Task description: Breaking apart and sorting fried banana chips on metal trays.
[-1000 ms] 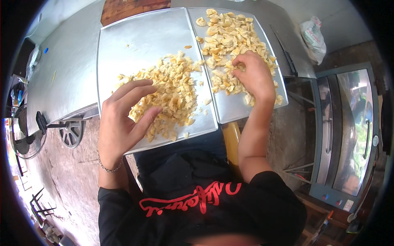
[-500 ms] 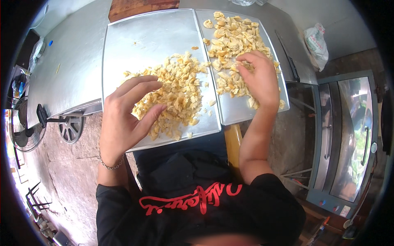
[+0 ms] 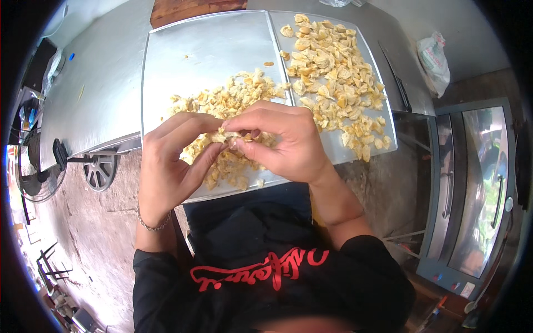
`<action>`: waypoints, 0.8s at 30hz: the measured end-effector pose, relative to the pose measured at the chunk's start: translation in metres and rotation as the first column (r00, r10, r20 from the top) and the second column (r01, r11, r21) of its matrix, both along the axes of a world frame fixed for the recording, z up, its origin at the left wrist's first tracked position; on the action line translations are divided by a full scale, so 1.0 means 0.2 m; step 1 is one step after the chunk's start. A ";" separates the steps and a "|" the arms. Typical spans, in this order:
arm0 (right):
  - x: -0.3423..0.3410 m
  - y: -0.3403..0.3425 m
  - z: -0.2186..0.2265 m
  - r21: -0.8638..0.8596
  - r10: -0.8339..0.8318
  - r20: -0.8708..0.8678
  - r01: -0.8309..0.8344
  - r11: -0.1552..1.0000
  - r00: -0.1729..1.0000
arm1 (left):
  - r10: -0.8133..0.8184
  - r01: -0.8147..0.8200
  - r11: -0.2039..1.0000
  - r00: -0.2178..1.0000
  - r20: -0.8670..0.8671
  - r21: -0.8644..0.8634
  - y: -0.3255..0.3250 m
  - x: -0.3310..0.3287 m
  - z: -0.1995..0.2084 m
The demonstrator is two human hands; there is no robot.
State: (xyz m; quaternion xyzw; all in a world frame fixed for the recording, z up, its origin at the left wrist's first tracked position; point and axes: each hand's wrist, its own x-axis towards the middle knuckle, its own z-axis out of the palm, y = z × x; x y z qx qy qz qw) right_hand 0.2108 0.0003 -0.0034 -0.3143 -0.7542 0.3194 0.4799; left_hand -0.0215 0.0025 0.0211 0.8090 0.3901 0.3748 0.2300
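Over the left metal tray [image 3: 208,41], my left hand [image 3: 169,152] and my right hand [image 3: 286,139] meet, fingertips pinching a pale yellow, crumbly chunk [image 3: 229,134] between them. Below and around them lies a heap of small broken yellow bits [image 3: 244,91], partly hidden by my hands. Larger yellow chunks [image 3: 333,61] of the same look are spread across the right metal tray [image 3: 336,150], which stands edge to edge with the left one. What kind of food the chunks are, I cannot tell.
Both trays rest on a steel table [image 3: 100,83]. A long dark-handled knife [image 3: 397,83] lies right of the trays, near a white plastic bag [image 3: 433,61]. A wooden block [image 3: 194,11] sits behind. A glass-fronted cabinet [image 3: 472,188] is at right, a fan [image 3: 39,166] at left.
My right hand has come left from the right tray's chunks to meet my left hand, and a chunk is now held between both. My left hand has stayed nearly in place.
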 end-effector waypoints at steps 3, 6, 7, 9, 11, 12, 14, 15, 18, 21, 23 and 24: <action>0.01 0.00 0.02 -0.011 -0.028 0.014 0.028 1.000 1.000 | -0.010 0.011 1.000 1.000 0.022 -0.020 0.01 0.00 -0.02; 0.04 0.02 0.04 0.080 -0.065 0.025 0.062 0.995 0.998 | 0.007 -0.007 1.000 0.999 0.052 -0.003 0.01 -0.01 -0.02; 0.06 0.03 0.05 0.059 -0.094 0.024 0.093 0.994 0.995 | 0.004 -0.004 1.000 0.999 0.054 -0.004 0.01 -0.01 -0.01; 0.08 0.02 0.05 0.039 -0.127 0.025 0.126 0.991 0.992 | 0.031 -0.031 0.999 0.999 0.008 -0.013 0.01 0.00 0.01; 0.05 0.02 0.04 -0.003 -0.103 -0.029 0.103 0.995 0.994 | 0.038 -0.037 0.999 0.999 0.027 -0.013 0.00 0.01 0.01; 0.03 0.01 0.05 -0.001 -0.102 -0.030 0.102 0.995 0.994 | 0.044 -0.043 0.999 0.998 0.046 -0.014 0.00 0.01 0.00; 0.00 0.00 0.05 -0.011 -0.027 -0.054 0.026 1.000 0.998 | 0.036 -0.035 0.999 0.998 0.054 -0.014 0.00 0.01 -0.01; 0.00 0.00 0.04 -0.011 -0.027 -0.054 0.027 1.000 0.998 | 0.030 -0.029 0.999 0.998 0.062 -0.015 0.00 0.02 -0.01; 0.02 0.01 0.02 0.065 -0.012 -0.006 0.012 0.998 1.000 | 0.038 -0.038 0.999 0.999 0.037 0.002 0.00 -0.01 -0.03; 0.07 0.02 0.03 0.015 -0.124 -0.116 0.126 0.992 0.986 | 0.051 -0.051 0.999 0.998 0.037 0.008 0.01 -0.01 -0.01; 0.06 0.02 0.02 0.002 -0.110 -0.116 0.111 0.994 0.987 | 0.057 -0.058 0.998 0.997 0.058 0.002 0.01 0.01 -0.01; 0.04 0.01 0.03 -0.018 -0.085 -0.074 0.084 0.996 0.994 | 0.064 -0.064 0.998 0.995 0.078 -0.004 0.00 0.02 -0.01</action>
